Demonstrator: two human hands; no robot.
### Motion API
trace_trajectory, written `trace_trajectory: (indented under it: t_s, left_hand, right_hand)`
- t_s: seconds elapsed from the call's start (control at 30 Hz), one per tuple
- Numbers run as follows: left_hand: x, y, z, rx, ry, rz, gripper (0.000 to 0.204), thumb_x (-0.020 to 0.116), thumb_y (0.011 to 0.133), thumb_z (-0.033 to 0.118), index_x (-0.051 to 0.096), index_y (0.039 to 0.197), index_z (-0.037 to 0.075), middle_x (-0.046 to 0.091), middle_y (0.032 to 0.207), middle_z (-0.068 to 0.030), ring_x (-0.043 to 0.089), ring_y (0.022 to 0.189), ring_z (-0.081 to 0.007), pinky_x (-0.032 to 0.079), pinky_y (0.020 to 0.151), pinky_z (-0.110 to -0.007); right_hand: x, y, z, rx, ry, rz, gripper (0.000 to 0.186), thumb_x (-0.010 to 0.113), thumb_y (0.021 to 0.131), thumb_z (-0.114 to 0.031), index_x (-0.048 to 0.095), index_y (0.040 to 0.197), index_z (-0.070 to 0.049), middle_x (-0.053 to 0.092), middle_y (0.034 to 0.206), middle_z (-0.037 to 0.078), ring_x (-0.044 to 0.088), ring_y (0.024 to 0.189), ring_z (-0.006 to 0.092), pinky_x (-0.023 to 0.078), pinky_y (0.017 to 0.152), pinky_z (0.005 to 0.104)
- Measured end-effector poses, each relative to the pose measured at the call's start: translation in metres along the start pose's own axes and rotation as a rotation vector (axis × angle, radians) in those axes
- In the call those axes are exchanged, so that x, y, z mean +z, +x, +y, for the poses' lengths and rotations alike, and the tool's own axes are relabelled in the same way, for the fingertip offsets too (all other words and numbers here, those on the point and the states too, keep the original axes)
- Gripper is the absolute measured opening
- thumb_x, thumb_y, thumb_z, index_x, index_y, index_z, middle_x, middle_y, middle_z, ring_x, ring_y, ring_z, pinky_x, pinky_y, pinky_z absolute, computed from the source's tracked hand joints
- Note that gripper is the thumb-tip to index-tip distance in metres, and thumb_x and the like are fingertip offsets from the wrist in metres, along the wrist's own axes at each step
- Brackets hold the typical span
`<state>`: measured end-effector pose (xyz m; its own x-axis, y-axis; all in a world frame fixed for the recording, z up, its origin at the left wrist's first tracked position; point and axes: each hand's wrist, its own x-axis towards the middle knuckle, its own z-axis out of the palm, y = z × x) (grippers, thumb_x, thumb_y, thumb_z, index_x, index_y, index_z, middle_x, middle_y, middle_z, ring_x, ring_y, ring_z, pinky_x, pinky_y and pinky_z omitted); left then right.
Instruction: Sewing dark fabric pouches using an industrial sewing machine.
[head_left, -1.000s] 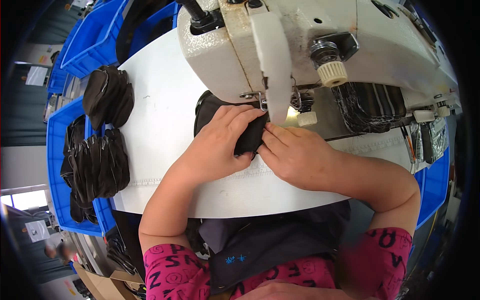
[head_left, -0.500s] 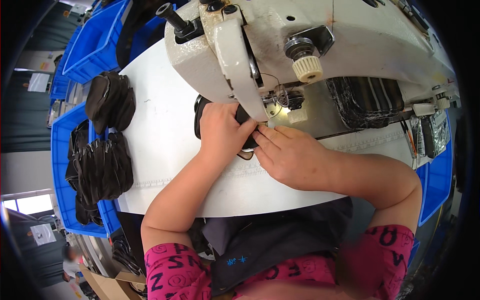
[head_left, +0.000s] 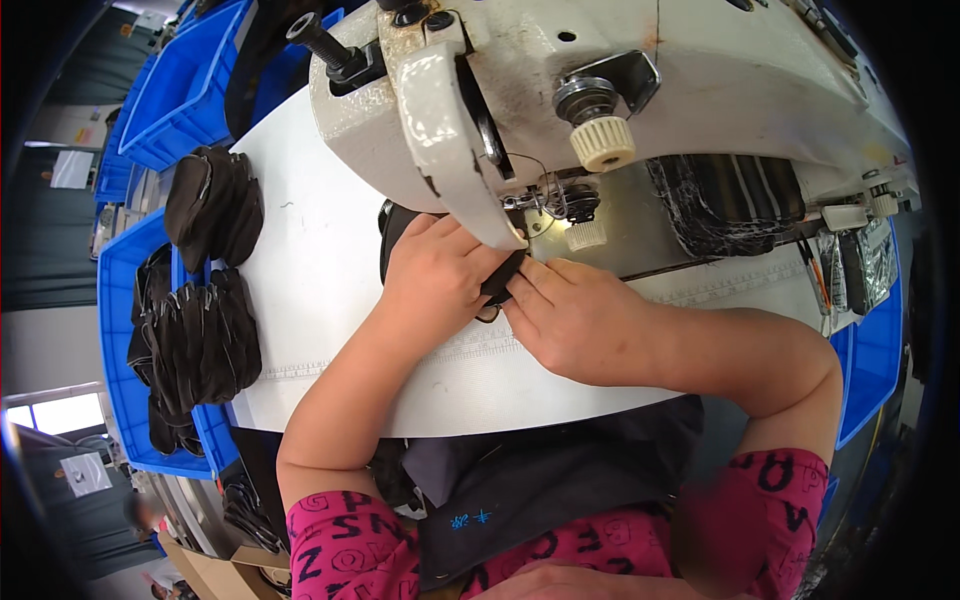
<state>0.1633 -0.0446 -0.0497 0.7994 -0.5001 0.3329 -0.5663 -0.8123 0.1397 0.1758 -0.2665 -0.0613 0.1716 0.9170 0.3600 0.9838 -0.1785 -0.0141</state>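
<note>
One black, curved-edged fabric piece (head_left: 504,279), lying on the white, flat-topped table (head_left: 330,325) at the white metal sewing machine (head_left: 740,95). Left bare hand (head_left: 436,268), fingers bent over it; right bare hand (head_left: 572,318), fingers bunched at its right edge; whether either grips cannot be told.

The person wears a short-sleeved magenta top (head_left: 350,545) with black lettering and a dark apron (head_left: 570,480) bearing a small blue marking (head_left: 470,521); the left hand (head_left: 435,268) and right hand (head_left: 575,315) are bare.
</note>
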Motion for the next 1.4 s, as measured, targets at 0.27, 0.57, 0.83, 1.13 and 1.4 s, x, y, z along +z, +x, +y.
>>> trace_trajectory:
  t_s: [0.27, 0.57, 0.83, 1.13, 1.4]
  left_hand:
    - [-0.001, 0.000, 0.006, 0.036, 0.095, 0.029, 0.034, 0.073, 0.064, 0.012, 0.076, 0.098, 0.013, 0.069, 0.094, 0.0014, 0.066, 0.092, -0.0189, 0.046, 0.076, -0.034]
    - [-0.007, 0.003, 0.012, 0.014, 0.164, -0.095, 0.049, 0.077, 0.067, 0.013, 0.074, 0.116, 0.012, 0.060, 0.089, 0.0003, 0.064, 0.085, -0.0209, 0.047, 0.070, -0.037]
    - [0.005, 0.003, 0.003, -0.056, 0.096, 0.024, 0.035, 0.080, 0.065, 0.016, 0.072, 0.099, 0.013, 0.065, 0.095, 0.0003, 0.065, 0.092, -0.0224, 0.050, 0.077, -0.037]
    - [0.009, 0.007, 0.007, -0.015, 0.045, 0.290, 0.031, 0.088, 0.067, 0.015, 0.076, 0.095, 0.013, 0.072, 0.097, -0.0012, 0.068, 0.082, -0.0256, 0.051, 0.070, -0.039]
    - [0.012, 0.004, -0.002, -0.015, -0.074, 0.189, 0.024, 0.088, 0.071, 0.014, 0.075, 0.090, 0.009, 0.073, 0.099, -0.0050, 0.069, 0.087, -0.0283, 0.054, 0.073, -0.039]
  right_hand:
    - [0.001, 0.002, 0.003, -0.035, -0.058, 0.079, 0.017, 0.070, 0.077, -0.013, 0.071, 0.083, 0.004, 0.067, 0.081, 0.016, 0.065, 0.082, 0.0294, 0.051, 0.064, 0.0346]
    - [0.001, 0.001, -0.004, 0.059, 0.007, -0.002, 0.026, 0.068, 0.086, -0.013, 0.074, 0.103, 0.006, 0.074, 0.108, 0.023, 0.070, 0.110, 0.0377, 0.057, 0.093, 0.0424]
    - [0.010, 0.001, 0.002, -0.008, -0.049, 0.146, 0.029, 0.068, 0.084, -0.012, 0.073, 0.104, 0.009, 0.073, 0.108, 0.029, 0.071, 0.102, 0.0378, 0.057, 0.075, 0.0374]
    - [0.004, 0.001, 0.002, 0.028, -0.012, 0.112, 0.030, 0.068, 0.084, -0.011, 0.073, 0.102, 0.011, 0.073, 0.099, 0.027, 0.071, 0.100, 0.0371, 0.056, 0.070, 0.0364]
    - [0.005, 0.000, 0.003, -0.031, -0.077, 0.132, 0.027, 0.069, 0.083, -0.011, 0.073, 0.100, 0.011, 0.073, 0.095, 0.026, 0.072, 0.097, 0.0377, 0.057, 0.069, 0.0367]
